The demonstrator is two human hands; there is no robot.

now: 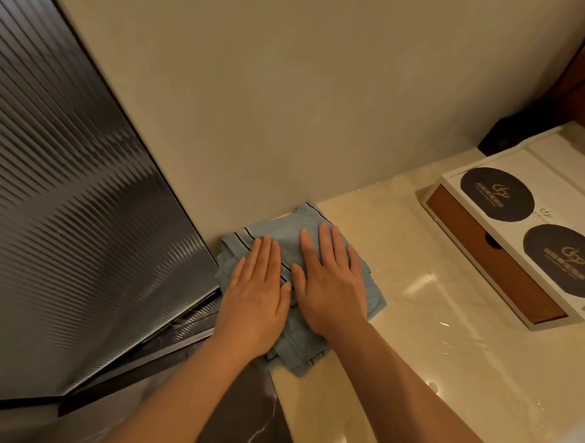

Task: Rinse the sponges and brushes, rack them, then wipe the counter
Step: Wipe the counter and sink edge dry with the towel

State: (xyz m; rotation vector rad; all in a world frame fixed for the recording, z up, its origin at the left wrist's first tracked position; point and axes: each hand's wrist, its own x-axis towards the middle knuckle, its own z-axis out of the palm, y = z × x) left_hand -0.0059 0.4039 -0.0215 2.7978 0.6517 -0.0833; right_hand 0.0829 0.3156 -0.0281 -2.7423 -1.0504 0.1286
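Note:
A folded blue cloth (284, 231) with dark stripes lies on the cream marble counter (431, 330), pushed into the left corner where the counter meets the wall. My left hand (255, 294) presses flat on the cloth's left half with straight fingers. Beside it, my right hand (330, 284) lies flat on the right half, fingers straight and pointing at the wall. No sponges or brushes are in sight.
A white box (554, 187) with a brown wooden drawer front and two dark round coasters stands at the right. Behind it sits a black object (502, 137). A ribbed glass panel (64, 209) borders the counter's left end; dark floor lies below.

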